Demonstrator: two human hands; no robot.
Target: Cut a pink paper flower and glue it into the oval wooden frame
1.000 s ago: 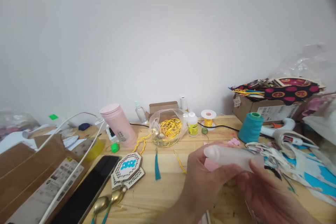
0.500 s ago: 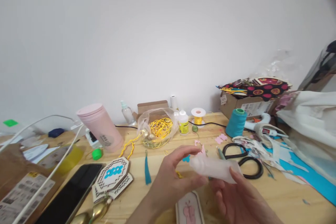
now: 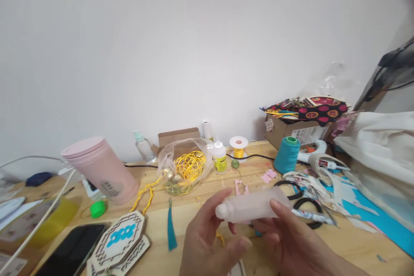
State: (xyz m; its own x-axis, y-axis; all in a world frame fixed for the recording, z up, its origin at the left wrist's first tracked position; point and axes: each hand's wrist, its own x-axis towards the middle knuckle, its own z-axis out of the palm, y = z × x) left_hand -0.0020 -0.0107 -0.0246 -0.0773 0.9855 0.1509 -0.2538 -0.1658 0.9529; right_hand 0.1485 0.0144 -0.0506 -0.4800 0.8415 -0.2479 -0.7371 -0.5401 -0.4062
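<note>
A frosted white squeeze bottle (image 3: pixel 249 207) lies sideways in my right hand (image 3: pixel 284 228), its capped tip pointing left. My right thumb presses on its base end, with the fingers underneath. Around the tip curves my left hand (image 3: pixel 210 237), fingers partly behind the bottle and thumb apart below it; whether they touch is unclear. Beneath the hands, only the edge of a small framed piece (image 3: pixel 241 267) shows. Behind the bottle are black-handled scissors (image 3: pixel 307 202), partly covered, and a pink cut-out sheet (image 3: pixel 241 187).
At left stand a pink tumbler (image 3: pixel 103 168), a black phone (image 3: pixel 71 250) and octagonal wooden ornaments (image 3: pixel 119 241). Farther back are a bag of yellow cord (image 3: pixel 190 164), a glue bottle (image 3: pixel 220 157) and a teal thread cone (image 3: pixel 287 155). A teal tassel (image 3: pixel 171 228) lies left of my hands.
My view has shifted, so the table things sit farther left. The bottle is now more level, and my left thumb has dropped away from it. The framed piece is now mostly hidden.
</note>
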